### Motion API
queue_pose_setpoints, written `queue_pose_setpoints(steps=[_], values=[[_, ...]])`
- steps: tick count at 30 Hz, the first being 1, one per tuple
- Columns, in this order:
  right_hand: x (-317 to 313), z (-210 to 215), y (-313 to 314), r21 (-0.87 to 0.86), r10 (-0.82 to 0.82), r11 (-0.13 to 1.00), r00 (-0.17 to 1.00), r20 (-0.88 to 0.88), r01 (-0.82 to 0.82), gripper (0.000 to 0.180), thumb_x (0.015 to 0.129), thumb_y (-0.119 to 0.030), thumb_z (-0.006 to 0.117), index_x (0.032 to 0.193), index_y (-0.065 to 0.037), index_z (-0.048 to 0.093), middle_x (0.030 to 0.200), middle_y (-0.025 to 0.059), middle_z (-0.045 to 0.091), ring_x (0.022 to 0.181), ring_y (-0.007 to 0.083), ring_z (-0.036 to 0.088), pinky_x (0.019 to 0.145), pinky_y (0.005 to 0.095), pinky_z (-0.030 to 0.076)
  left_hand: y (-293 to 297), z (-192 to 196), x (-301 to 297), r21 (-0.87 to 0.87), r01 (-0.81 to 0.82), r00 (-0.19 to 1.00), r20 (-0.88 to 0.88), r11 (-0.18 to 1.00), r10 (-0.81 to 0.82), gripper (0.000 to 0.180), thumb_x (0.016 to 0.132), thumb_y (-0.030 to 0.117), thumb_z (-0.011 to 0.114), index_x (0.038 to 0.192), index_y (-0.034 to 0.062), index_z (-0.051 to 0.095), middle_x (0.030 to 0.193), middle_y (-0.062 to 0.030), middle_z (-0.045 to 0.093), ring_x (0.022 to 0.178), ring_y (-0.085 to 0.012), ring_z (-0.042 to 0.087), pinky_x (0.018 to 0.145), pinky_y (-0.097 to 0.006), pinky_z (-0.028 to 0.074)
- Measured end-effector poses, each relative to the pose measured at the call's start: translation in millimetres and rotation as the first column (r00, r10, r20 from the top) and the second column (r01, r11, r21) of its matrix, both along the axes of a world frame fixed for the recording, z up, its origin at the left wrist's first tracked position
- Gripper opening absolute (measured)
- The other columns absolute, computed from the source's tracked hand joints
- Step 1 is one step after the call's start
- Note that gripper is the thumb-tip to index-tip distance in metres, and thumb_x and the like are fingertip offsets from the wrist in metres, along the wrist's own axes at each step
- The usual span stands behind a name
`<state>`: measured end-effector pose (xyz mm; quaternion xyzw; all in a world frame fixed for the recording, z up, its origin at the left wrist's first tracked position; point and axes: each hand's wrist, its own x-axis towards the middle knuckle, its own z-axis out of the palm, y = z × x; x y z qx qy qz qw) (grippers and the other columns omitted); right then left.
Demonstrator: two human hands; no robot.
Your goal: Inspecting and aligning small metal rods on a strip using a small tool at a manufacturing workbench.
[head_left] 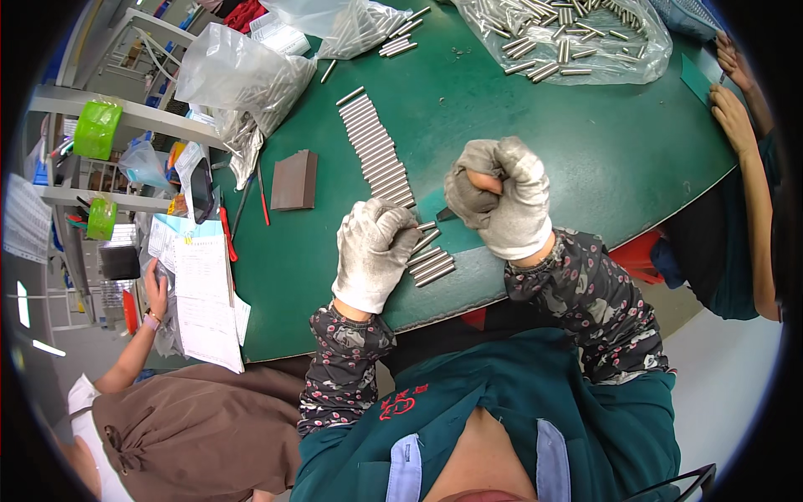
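Looks like I'm handling single pins: my left hand [374, 251] curls at a pin [427, 226] just below the row [376, 155], clamped or not, I can't tell; right hand [502, 197] grips a dark-tipped tool [445, 215]. Next calls for a steady pinch, I'd judge.

Open lane over central green tabletop [519, 125], pin row [376, 151] at left (brown block [293, 181] beyond), pin bag [655, 52] far right

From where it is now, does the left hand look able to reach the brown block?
Probably yes: the brown block lies ahead and left of the left hand, with only green table between them; the row of metal pins runs to the block's right. Whether the hand holds anything is unclear.
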<state>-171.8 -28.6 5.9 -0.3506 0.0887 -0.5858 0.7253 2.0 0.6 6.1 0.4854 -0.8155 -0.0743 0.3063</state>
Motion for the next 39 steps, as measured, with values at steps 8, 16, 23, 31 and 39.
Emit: queue_pose_setpoints(steps=[8,16,23,31,39], values=[[0.3,-1.4,1.3,0.007,0.009,1.000,0.999,-0.034,-0.009,0.041,0.085,-0.045,0.043,0.060,-0.014,0.033,0.054,-0.0053,0.026,0.045,0.0054,0.025,0.039,0.0223,0.017,1.3,-1.2,-1.6,0.014,-0.030,0.999,0.021,0.999,0.029,0.016,0.062,0.006,0.068,0.074,0.0093,0.060,0.077,-0.0043,0.058,0.074,-0.0239,0.054,0.065,-0.035,0.043],[2.9,-5.0,1.5,-0.018,-0.013,1.000,1.000,-0.006,0.013,0.042,0.084,-0.048,0.045,0.061,-0.014,0.034,0.056,-0.0054,0.027,0.045,0.0050,0.026,0.039,0.0216,0.018,1.8,-0.3,-2.3,0.007,-0.024,1.000,0.019,1.000,0.024,0.016,0.062,0.002,0.066,0.074,0.0072,0.058,0.076,-0.0057,0.057,0.073,-0.0248,0.053,0.065,-0.035,0.042],[2.8,-3.0,1.3,-0.017,-0.013,1.000,1.000,-0.016,0.013,0.044,0.082,-0.051,0.046,0.061,-0.014,0.034,0.057,-0.0053,0.028,0.045,0.0050,0.026,0.039,0.0215,0.018,1.3,-0.9,-1.4,0.032,-0.039,0.999,0.024,0.999,0.038,0.014,0.063,0.006,0.067,0.074,0.0087,0.059,0.076,-0.0048,0.058,0.073,-0.0247,0.054,0.065,-0.036,0.043],[2.1,7.7,-0.5,0.035,-0.048,0.998,0.992,-0.119,0.053,0.050,0.085,-0.050,0.037,0.052,-0.012,0.030,0.040,-0.0025,0.023,0.035,0.0100,0.022,0.034,0.0246,0.019,0.1,-2.2,-2.4,0.025,-0.023,1.000,0.021,0.999,0.022,0.015,0.063,0.007,0.067,0.075,0.0095,0.058,0.076,-0.0043,0.057,0.073,-0.0243,0.053,0.065,-0.035,0.042],[8.1,9.1,-0.8,-0.005,-0.014,1.000,0.964,-0.267,0.013,0.052,0.081,-0.051,0.043,0.051,-0.012,0.028,0.043,-0.0026,0.023,0.039,0.0098,0.021,0.039,0.0249,0.018,-1.7,-1.0,-2.2,0.056,-0.056,0.997,0.054,0.997,0.053,0.015,0.063,0.008,0.067,0.075,0.0104,0.059,0.075,-0.0035,0.054,0.075,-0.0243,0.052,0.066,-0.036,0.041]])
